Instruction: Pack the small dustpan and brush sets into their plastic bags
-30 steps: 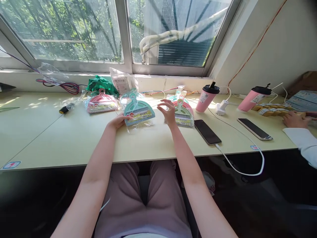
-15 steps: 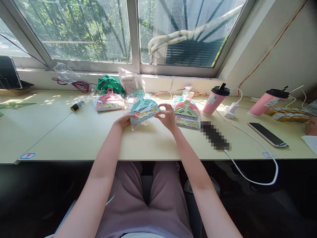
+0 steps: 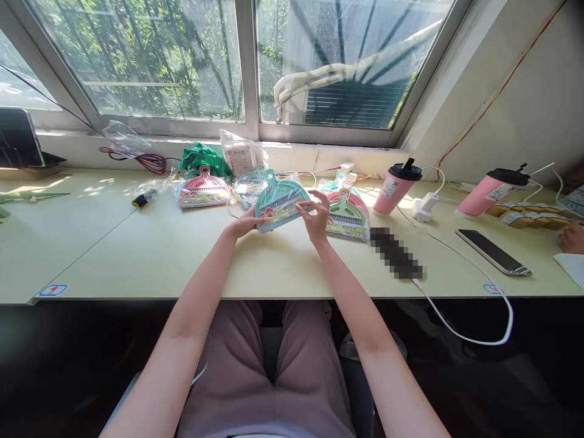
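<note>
A blue mini dustpan and brush set point(image 3: 279, 199), in clear plastic with a printed label, is held up tilted above the table. My left hand point(image 3: 244, 224) is closed on its lower left corner. At its right edge, my right hand point(image 3: 316, 219) pinches the pack between thumb and fingers. Behind it lies another blue dustpan set point(image 3: 249, 185), partly covered. A pink dustpan set point(image 3: 205, 188) rests to the left. Just right of my right hand, a green dustpan set point(image 3: 345, 216) lies over a pink one, with a further blue one behind.
A green plastic bag point(image 3: 205, 159) and a clear bag point(image 3: 238, 152) sit by the window. A screwdriver point(image 3: 144, 198) lies left. Rightward stand two pink cups point(image 3: 396, 188), a white charger point(image 3: 424, 208), a phone point(image 3: 493, 252) and a blurred-out dark object point(image 3: 396, 252). Another person's hand point(image 3: 572, 237) shows far right.
Both hands have shifted the blue dustpan set a little to the right, and its right side is tilted further up. The loose plastic below it no longer shows.
</note>
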`<move>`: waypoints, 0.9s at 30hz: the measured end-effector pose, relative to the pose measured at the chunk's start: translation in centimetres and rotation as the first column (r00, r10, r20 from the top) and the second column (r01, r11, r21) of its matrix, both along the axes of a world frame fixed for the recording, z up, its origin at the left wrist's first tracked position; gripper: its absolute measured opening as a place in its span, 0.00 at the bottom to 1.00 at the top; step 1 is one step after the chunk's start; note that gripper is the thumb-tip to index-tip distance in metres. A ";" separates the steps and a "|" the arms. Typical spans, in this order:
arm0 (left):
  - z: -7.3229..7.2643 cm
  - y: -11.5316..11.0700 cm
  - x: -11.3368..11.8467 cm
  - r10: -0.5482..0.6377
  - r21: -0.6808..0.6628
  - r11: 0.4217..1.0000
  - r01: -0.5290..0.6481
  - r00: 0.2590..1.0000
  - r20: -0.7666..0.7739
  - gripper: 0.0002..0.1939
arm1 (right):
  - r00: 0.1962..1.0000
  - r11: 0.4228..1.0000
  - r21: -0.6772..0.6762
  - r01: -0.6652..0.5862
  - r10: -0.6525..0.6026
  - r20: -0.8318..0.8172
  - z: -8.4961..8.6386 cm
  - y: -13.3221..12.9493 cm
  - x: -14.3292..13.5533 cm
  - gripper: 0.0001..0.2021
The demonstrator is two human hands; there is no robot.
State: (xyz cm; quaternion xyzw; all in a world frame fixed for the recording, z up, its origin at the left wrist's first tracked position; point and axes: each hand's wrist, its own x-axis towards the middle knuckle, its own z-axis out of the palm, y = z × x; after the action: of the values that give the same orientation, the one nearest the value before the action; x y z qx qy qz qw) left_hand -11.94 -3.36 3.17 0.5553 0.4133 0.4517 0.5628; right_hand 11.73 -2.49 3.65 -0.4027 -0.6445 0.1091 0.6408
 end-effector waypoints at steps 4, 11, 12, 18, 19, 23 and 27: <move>0.1 -0.1 0.0 0.010 0.023 1.000 -0.010 1.000 -0.002 0.41 | 0.998 1.000 -0.015 -0.001 0.000 -0.058 -0.5 0.2 -0.1 0.06; -0.2 -0.1 -0.4 0.003 0.040 0.999 0.000 0.997 -0.073 0.45 | 0.984 0.995 -0.094 -0.012 0.029 0.175 -1.2 -0.1 0.5 0.07; -0.3 -0.1 -0.5 -0.004 0.033 0.999 0.007 0.997 -0.083 0.45 | 0.978 0.993 -0.116 -0.008 0.032 0.206 -1.3 0.0 0.5 0.06; -0.6 0.1 -1.3 -0.053 -0.010 0.999 0.052 0.988 -0.145 0.47 | 0.991 0.897 -0.433 -0.093 0.126 0.048 -1.3 1.5 1.1 0.28; -0.6 0.2 -1.3 -0.060 -0.008 0.998 0.059 0.987 -0.149 0.48 | 0.980 0.832 -0.525 -0.180 0.197 -0.024 -1.4 1.8 1.3 0.30; -0.7 0.3 -1.1 -0.114 0.013 0.993 0.117 0.983 -0.142 0.49 | 0.885 0.549 -0.698 -0.460 0.352 -0.306 -1.9 2.2 2.0 0.23; -0.5 0.3 -1.0 -0.108 0.006 0.994 0.110 0.984 -0.142 0.47 | 0.865 0.524 -0.691 -0.498 0.245 -0.438 -2.1 2.4 2.2 0.20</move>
State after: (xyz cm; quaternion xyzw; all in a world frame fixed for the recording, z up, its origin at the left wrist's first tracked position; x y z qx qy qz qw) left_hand -12.97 -3.08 2.62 0.6116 0.4180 0.3824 0.5523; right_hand 13.94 -0.12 1.57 -0.4721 -0.5014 0.5723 0.4453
